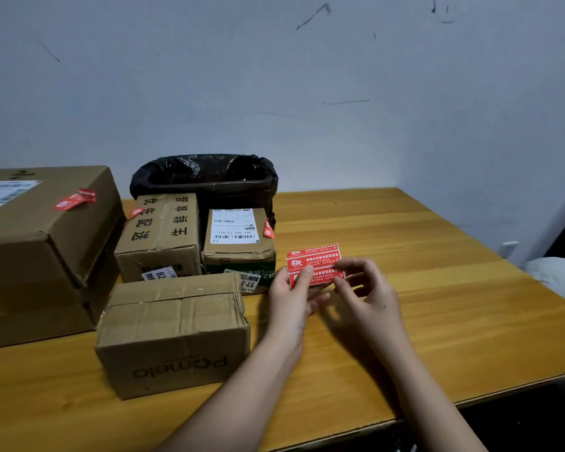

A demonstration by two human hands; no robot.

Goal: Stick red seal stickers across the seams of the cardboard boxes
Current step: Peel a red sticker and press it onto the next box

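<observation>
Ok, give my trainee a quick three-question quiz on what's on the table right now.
1. True or false: the pomelo box already carries a red seal.
2. What does the left hand hold?
3. Which is behind the small labelled box? A) black-lined bin B) a kettle C) a lamp

Key: 1 false, none visible. 2 the red sticker sheet, with the right hand at its right edge. 3 A.

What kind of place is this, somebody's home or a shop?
Probably a small parcel-packing corner in a plain room: taped cardboard boxes with shipping labels sit on a wooden table beside a black-lined bin, against a scuffed wall.
</observation>
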